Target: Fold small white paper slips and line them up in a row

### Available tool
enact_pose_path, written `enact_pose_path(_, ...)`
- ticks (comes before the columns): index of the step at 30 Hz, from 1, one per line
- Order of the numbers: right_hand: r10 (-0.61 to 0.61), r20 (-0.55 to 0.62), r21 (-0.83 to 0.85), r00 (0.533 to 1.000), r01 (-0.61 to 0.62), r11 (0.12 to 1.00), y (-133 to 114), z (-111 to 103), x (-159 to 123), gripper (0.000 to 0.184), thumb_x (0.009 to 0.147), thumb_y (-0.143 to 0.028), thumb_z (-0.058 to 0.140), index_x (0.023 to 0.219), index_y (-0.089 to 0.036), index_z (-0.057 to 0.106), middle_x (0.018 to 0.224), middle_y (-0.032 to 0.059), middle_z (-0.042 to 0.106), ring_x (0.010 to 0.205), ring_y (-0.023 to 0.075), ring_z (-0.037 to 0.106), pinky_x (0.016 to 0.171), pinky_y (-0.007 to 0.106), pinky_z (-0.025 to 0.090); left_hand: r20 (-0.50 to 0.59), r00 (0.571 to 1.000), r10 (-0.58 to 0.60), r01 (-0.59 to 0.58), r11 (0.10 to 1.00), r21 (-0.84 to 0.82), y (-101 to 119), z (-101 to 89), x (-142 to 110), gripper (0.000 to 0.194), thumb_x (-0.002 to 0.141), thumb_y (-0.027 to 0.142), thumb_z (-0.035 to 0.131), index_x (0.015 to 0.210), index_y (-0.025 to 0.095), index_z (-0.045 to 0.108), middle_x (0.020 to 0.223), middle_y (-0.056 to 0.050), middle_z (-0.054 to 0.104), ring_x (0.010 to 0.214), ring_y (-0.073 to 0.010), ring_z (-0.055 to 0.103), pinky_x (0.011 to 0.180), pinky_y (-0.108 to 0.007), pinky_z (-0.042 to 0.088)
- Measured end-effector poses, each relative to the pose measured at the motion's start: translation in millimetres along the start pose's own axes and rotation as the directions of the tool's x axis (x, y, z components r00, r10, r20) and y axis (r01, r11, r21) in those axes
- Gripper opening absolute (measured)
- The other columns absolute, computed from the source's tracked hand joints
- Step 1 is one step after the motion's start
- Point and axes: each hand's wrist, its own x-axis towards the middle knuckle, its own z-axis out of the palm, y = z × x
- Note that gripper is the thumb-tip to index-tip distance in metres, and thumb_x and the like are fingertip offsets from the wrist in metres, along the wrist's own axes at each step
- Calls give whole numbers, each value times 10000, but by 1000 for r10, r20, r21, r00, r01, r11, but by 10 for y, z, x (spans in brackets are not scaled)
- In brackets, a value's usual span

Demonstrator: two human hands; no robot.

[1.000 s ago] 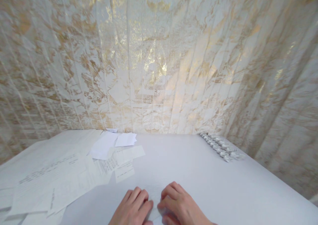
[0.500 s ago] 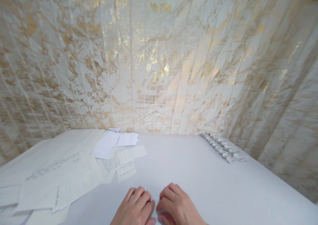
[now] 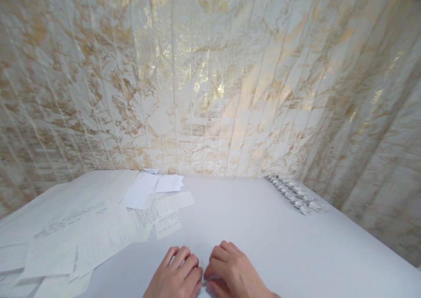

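Note:
Low in the middle, my left hand (image 3: pixel 177 274) and my right hand (image 3: pixel 232 271) rest close together over the white tabletop (image 3: pixel 250 219). The fingers of both are curled inward and down, with thumbs near each other. A small greyish bit shows in the narrow gap between the hands, too little to name. Faint, see-through creases show on the surface just beyond that gap. Whatever the fingertips pinch is hidden under the hands.
Printed papers (image 3: pixel 82 228) lie overlapping on the left, with small blank white sheets (image 3: pixel 141 190) behind them. Silvery, bumpy small pieces (image 3: pixel 292 193) are lined up in rows at the back right. A gold-patterned curtain (image 3: pixel 204 83) hangs behind the table.
My right hand has shifted slightly left, narrowing the gap between the hands. My left hand has moved a little left and up. The papers and silvery pieces stay in place.

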Motion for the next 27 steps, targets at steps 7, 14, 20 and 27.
enact_pose_path(7, 134, -75, 194, 988, -117, 974, -64, -42, 41, 206, 706, 6, 698, 764, -191, 711, 799, 10, 672, 847, 185, 570, 800, 283, 431, 80, 969, -235, 245, 957, -156, 108, -270, 100, 153, 775, 74, 652, 771, 201, 567, 955, -22, 622, 933, -236, 540, 796, -364, 386)
enact_pose_path(14, 268, -73, 277, 961, -239, 931, -109, -38, 75, 167, 691, -47, 754, 737, -190, 682, 840, 8, 658, 893, 204, 555, 841, 317, 419, 143, 921, -362, 387, 893, -230, 100, -227, 160, 150, 731, 62, 602, 744, 200, 546, 981, -33, 601, 952, -248, 532, 813, -377, 400)
enact_pose_path(20, 312, -32, 295, 949, -290, 910, -114, -98, 77, 220, 687, -38, 738, 821, -198, 668, 904, 14, 636, 934, 219, 538, 878, 347, 406, 172, 907, -384, 418, 867, -271, 88, -231, 139, 185, 765, 106, 558, 910, 219, 564, 995, -21, 588, 952, -240, 531, 824, -374, 410)
enact_pose_path(27, 288, 40, 353, 957, -283, 892, -9, -224, 22, 408, 639, 58, 574, 933, -212, 652, 971, 17, 618, 976, 218, 529, 911, 343, 406, 187, 910, -370, 410, 871, -272, 11, -239, 72, 414, 699, 47, 541, 1060, 240, 603, 1093, -27, 624, 1021, -248, 563, 856, -366, 441)
